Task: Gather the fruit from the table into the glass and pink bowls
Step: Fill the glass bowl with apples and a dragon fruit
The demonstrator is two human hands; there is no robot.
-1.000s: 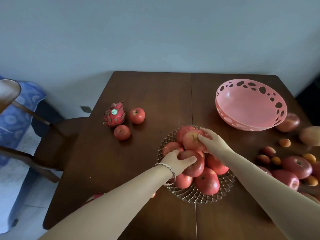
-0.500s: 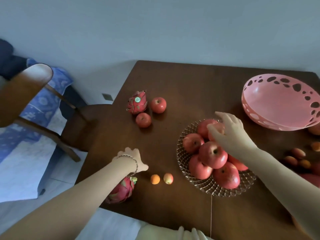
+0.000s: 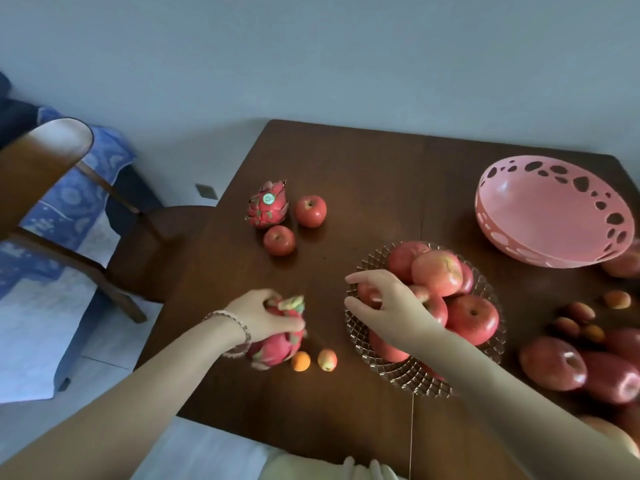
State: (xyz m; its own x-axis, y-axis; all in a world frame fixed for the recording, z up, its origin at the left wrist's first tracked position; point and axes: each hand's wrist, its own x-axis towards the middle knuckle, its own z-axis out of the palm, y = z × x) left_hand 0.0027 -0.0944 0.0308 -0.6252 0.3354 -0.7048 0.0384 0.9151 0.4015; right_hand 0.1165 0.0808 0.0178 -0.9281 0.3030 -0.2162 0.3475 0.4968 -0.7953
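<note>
My left hand [image 3: 265, 315] is shut on a pink dragon fruit [image 3: 278, 346], held just above the table near its left front edge. My right hand [image 3: 388, 303] hovers open over the left rim of the glass bowl [image 3: 412, 377], fingers spread and holding nothing. The glass bowl is piled with several red apples [image 3: 438, 271]. The pink bowl [image 3: 550, 209] stands empty at the back right. A second dragon fruit [image 3: 267, 206] and two small apples [image 3: 310, 211] [image 3: 279, 240] lie at the back left. A small orange fruit [image 3: 300, 361] and a small reddish fruit [image 3: 327, 359] lie beside the held fruit.
Big red apples [image 3: 554, 362] and several small orange fruits [image 3: 617, 299] lie on the table at the right. A wooden chair [image 3: 45, 168] stands left of the brown table [image 3: 363, 188], with blue cloth behind it. A wall runs along the back.
My left hand has closed on the dragon fruit at the table's front edge and lifted it. My right hand has moved from the top apples toward the glass bowl's left rim.
</note>
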